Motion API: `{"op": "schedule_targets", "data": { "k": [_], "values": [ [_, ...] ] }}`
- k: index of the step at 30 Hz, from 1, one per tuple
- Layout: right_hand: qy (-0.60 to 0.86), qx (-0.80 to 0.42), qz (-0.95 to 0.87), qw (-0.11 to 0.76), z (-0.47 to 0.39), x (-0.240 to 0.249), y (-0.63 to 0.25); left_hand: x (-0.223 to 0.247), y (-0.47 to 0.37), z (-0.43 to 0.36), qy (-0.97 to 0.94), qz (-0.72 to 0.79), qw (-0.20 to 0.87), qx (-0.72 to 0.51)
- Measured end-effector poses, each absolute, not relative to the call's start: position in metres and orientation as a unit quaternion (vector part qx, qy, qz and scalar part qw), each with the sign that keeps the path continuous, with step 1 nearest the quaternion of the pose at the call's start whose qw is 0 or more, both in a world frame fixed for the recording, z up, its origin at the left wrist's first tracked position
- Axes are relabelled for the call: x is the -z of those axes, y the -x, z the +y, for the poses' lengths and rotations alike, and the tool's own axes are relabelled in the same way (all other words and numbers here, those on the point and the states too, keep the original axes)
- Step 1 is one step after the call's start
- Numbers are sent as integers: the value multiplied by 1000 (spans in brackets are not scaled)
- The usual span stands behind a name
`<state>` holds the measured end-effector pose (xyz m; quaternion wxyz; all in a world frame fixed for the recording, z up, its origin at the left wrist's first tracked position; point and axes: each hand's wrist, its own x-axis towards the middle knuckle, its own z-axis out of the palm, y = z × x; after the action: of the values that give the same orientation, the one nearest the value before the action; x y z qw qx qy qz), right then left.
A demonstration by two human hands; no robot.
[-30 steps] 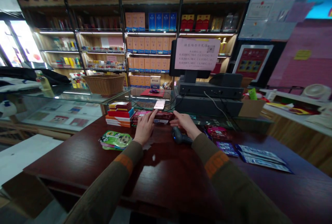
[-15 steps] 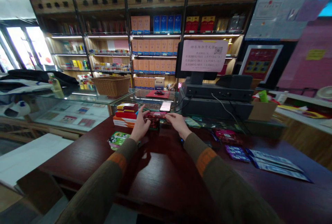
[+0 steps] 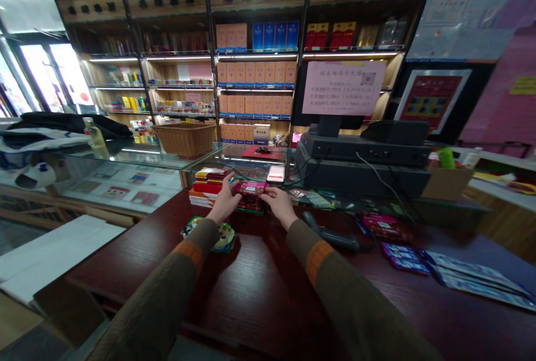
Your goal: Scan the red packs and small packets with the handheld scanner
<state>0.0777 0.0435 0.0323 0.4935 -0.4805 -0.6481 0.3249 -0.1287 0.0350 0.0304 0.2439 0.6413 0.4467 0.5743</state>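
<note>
My left hand (image 3: pixel 225 202) grips the left end of a red-and-pink packet (image 3: pixel 251 189). The fingers of my right hand (image 3: pixel 280 205) are closed on its right end. Beneath the held packet, dark red packaging rests at the back of the brown desk (image 3: pixel 251 283). Left of my left hand stands a stack of red, yellow and white boxes (image 3: pixel 208 187). Green packets with cartoon faces (image 3: pixel 225 237) lie by my left wrist, partly hidden by the sleeve. To the right of my right wrist is a black handheld scanner (image 3: pixel 333 235).
A red packet (image 3: pixel 386 226), purple packets (image 3: pixel 404 258) and long blue packets (image 3: pixel 477 278) lie on the right. Behind stand a monitor with a paper sign (image 3: pixel 341 87), a black cash drawer (image 3: pixel 360 177) and a wicker basket (image 3: pixel 184 139). A glass counter (image 3: pixel 125 179) is at left.
The held packet now shows more of its front face, and my right hand is slightly lower. The view has shifted, and more of the scanner and the green packets shows.
</note>
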Motion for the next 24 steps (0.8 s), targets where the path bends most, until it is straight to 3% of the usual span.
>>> {"op": "schedule_targets", "data": {
  "k": [6, 15, 24],
  "values": [
    [520, -267, -674, 453, 44, -30, -77, -31, 133, 36, -662, 447, 236, -554],
    [561, -175, -703, 401, 34, -44, -74, -35, 133, 26, -720, 487, 62, -490],
    [576, -164, -700, 389, 35, -44, -71, -33, 133, 28, -738, 491, 35, -461]
  ]
}}
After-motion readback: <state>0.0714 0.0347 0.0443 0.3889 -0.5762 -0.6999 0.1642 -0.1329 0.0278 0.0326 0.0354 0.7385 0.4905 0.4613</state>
